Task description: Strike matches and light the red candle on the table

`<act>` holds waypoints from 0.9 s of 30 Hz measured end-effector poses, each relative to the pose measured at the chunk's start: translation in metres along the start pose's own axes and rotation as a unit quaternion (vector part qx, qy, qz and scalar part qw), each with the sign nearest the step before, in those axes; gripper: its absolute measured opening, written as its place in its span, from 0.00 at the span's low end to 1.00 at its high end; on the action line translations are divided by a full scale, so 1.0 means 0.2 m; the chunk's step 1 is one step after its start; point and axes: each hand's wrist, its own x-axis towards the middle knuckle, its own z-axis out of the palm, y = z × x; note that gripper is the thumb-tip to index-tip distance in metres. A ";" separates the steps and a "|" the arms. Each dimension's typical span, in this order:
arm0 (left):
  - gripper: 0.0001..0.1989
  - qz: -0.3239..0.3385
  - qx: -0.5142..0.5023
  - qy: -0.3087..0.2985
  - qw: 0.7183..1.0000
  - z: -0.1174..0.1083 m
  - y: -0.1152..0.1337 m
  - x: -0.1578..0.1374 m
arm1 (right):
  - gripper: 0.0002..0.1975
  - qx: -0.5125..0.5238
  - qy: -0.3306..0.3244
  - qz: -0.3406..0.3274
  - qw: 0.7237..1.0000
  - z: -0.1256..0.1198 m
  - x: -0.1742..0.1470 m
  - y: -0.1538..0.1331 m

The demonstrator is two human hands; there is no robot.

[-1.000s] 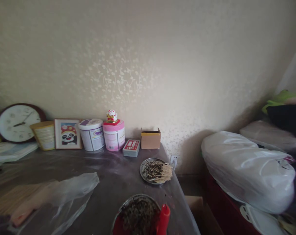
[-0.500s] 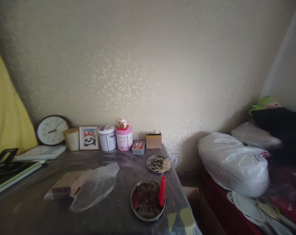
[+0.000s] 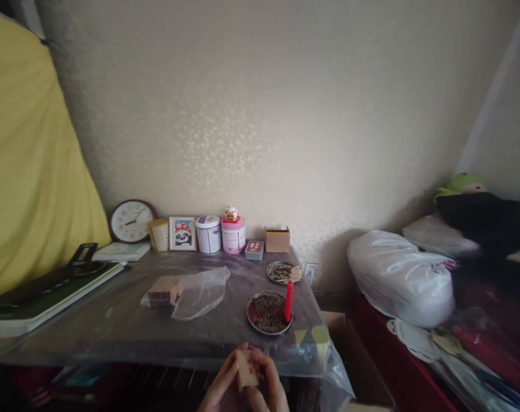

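Two-handed pinch: left hand (image 3: pixel 221 386) and right hand (image 3: pixel 272 380) on a small tan box (image 3: pixel 246 369).
Red candle (image 3: pixel 288 303): upright, right side of the round plate (image 3: pixel 260 329).

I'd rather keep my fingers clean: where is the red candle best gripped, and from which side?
Probably around the middle of the red candle, coming from the right: it is slim and roughly upright, near the right rim of the plate, so that side looks open, while dark residue lies to its left.
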 end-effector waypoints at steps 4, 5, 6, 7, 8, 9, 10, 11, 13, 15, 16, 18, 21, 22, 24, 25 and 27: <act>0.18 0.010 0.001 -0.001 1.000 0.06 -0.01 -0.03 | 0.21 -0.001 0.003 -0.025 1.000 0.00 -0.02 -0.05; 0.19 0.019 0.005 -0.007 1.000 0.07 -0.01 -0.04 | 0.20 -0.012 0.006 -0.027 1.000 -0.01 -0.02 -0.06; 0.19 0.027 0.007 -0.013 1.000 0.07 -0.01 -0.04 | 0.20 -0.025 0.007 -0.026 0.999 -0.01 -0.03 -0.07; 0.19 0.032 0.005 -0.023 0.999 0.08 -0.01 -0.05 | 0.20 -0.038 0.006 -0.025 0.999 -0.01 -0.03 -0.09; 0.18 0.035 0.002 -0.029 0.999 0.08 -0.01 -0.05 | 0.20 -0.047 0.002 -0.026 0.999 -0.01 -0.03 -0.10; 0.18 0.038 -0.001 -0.033 0.999 0.08 0.00 -0.05 | 0.20 -0.050 -0.008 -0.025 0.998 -0.02 -0.03 -0.11; 0.18 0.041 -0.003 -0.035 0.999 0.07 0.00 -0.05 | 0.21 -0.048 -0.021 -0.024 0.998 -0.03 -0.03 -0.12; 0.18 0.045 -0.004 -0.033 0.998 0.07 0.01 -0.05 | 0.22 -0.038 -0.040 -0.022 0.998 -0.04 -0.02 -0.13; 0.19 0.045 -0.002 -0.023 0.999 0.06 0.02 -0.06 | 0.23 0.000 -0.084 -0.005 0.996 -0.07 0.00 -0.15; 0.19 0.027 0.008 -0.013 1.000 0.05 0.02 -0.07 | 0.20 0.036 -0.096 0.014 0.995 -0.10 0.02 -0.16; 0.20 0.015 0.014 -0.011 1.000 0.05 0.02 -0.07 | 0.18 0.042 -0.082 0.018 0.996 -0.12 0.04 -0.16; 0.20 -0.005 0.030 -0.014 0.999 0.05 0.02 -0.08 | 0.15 0.028 -0.040 0.022 0.999 -0.15 0.06 -0.14; 0.21 -0.032 0.052 -0.019 0.998 0.05 0.00 -0.08 | 0.16 0.003 -0.023 0.038 0.999 -0.18 0.08 -0.10; 0.21 -0.042 0.057 -0.016 0.997 0.05 0.00 -0.08 | 0.16 0.003 -0.031 0.047 0.998 -0.19 0.08 -0.10; 0.21 -0.054 0.062 -0.009 0.997 0.05 0.00 -0.07 | 0.17 0.009 -0.046 0.059 0.997 -0.19 0.08 -0.10; 0.22 -0.056 0.064 -0.008 0.996 0.05 0.00 -0.07 | 0.16 0.010 -0.051 0.061 0.997 -0.19 0.08 -0.10; 0.22 -0.060 0.068 -0.010 0.996 0.04 0.00 -0.07 | 0.15 -0.007 -0.066 0.057 0.996 -0.19 0.07 -0.13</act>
